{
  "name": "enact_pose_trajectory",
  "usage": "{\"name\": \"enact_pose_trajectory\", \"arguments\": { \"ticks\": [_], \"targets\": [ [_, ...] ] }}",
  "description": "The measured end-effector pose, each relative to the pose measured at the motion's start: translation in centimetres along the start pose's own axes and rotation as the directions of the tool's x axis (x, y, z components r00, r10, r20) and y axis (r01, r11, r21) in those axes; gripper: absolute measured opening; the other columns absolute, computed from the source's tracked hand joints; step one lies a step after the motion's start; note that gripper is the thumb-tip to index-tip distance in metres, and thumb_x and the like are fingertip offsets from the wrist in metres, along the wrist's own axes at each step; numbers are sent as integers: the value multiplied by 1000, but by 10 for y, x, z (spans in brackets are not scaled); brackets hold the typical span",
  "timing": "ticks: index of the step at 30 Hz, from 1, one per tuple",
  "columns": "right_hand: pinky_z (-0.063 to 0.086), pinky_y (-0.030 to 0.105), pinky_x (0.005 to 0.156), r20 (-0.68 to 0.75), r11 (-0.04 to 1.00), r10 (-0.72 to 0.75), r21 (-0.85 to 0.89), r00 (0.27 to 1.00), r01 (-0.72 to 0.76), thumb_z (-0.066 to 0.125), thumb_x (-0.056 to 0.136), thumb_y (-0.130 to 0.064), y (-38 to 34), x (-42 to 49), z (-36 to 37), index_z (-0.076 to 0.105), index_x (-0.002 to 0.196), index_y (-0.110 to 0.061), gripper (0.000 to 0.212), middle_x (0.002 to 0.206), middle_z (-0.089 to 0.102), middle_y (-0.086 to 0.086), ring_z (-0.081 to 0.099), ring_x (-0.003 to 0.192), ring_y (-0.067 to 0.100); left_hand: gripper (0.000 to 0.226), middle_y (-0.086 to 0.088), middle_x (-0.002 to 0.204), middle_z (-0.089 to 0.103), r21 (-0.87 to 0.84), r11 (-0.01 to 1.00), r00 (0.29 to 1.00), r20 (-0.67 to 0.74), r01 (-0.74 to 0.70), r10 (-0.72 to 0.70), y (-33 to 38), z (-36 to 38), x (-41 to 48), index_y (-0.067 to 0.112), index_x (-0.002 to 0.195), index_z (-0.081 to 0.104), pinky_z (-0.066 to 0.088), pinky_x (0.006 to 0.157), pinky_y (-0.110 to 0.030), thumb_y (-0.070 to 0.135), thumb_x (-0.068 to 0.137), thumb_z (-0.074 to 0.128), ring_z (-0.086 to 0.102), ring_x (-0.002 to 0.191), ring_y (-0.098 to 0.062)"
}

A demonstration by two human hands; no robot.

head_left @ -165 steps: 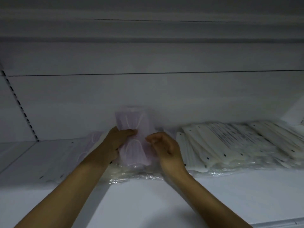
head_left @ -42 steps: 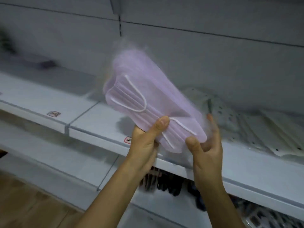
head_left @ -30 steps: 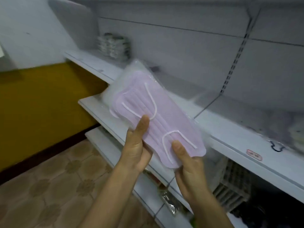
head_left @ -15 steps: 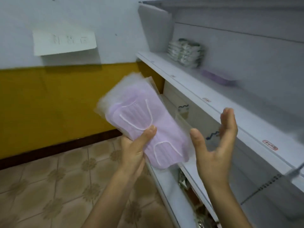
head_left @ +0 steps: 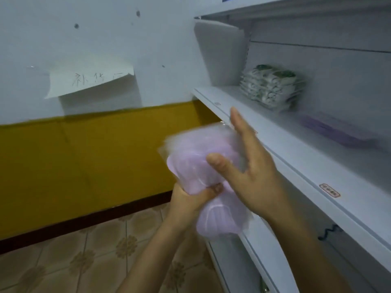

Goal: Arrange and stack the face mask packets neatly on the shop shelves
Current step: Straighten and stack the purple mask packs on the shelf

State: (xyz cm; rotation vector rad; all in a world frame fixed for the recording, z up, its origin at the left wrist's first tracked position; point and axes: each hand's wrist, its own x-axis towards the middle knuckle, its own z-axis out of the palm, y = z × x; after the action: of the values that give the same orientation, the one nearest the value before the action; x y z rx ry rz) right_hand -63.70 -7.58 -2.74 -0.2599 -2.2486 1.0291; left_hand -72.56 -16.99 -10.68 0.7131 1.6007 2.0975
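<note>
Left hand [head_left: 191, 198] gripped the purple mask packet [head_left: 196, 166] from below, thumb pinching its front. Right hand [head_left: 251, 166] lay spread vs its right side, fingers straight. Packet was held in air, just beside the white shelf [head_left: 296, 149] edge.

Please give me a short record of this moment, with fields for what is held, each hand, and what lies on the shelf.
held item: purple mask packet, blurred
left hand: grips the packet from below
right hand: fingers straight, against the packet's right side
shelf: white, to the right
on shelf, back: stack of white patterned packets
on shelf, nearer: flat purple packets
wall: paper note
</note>
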Motion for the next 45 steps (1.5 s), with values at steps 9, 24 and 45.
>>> {"name": "enact_pose_trajectory", "arguments": {
  "ticks": [9,24,45],
  "targets": [
    [49,10,82,-271,712,446,684,853,-155,73,48,-44,90,15,20,33,139,-45,99,141,47,-14,52,121,-5,86,-15,128,63,-730,644,973,183,229,-139,6,35,117,16,137,49,54,89,-50,29,61,87,62,114,-33],
    [58,26,73,-761,926,377,300,528,-230,75,68,-13,177,120,-81,70,102,-18,34,94,76,2,72,89,18,108,-5,123,65,-46,999,663,748,25,18,-21,108,371,17,140,41,56,84,-30,27,47,94,64,111,-20],
    [55,19,74,-701,726,572,190,426,-661,87,66,-18,210,128,-79,54,125,-30,69,112,68,-9,66,96,6,97,19,129,49,101,964,283,959,-247,-29,-94,166,458,43,131,37,44,98,-18,33,50,88,49,115,7]
  ]
}}
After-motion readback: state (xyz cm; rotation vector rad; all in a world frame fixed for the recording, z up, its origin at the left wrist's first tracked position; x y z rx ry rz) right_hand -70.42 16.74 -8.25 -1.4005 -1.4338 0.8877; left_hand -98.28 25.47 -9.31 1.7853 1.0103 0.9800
